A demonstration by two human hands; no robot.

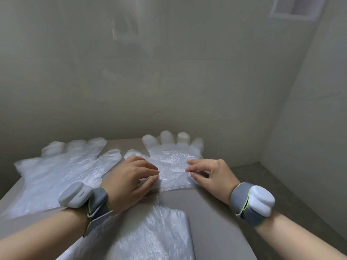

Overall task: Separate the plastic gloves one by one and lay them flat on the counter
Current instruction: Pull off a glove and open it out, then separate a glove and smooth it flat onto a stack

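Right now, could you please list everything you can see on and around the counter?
Flat glove on the left: one, clear plastic, spread on the counter's left side, fingers toward the wall.
Flat glove in the middle: one, clear plastic, far centre, fingertips at the wall, both hands on it.
Glove pile: count unclear, clear plastic, near edge at centre.
Counter: one, grey-brown, fills the lower frame.
Wall: pale grey-green, behind and to the right.
Wrist devices: two, white on grey straps, one per wrist.
Left hand: bare, fingertips pressing the middle glove's left part.
Right hand: bare, thumb and finger pinching that glove's right part.
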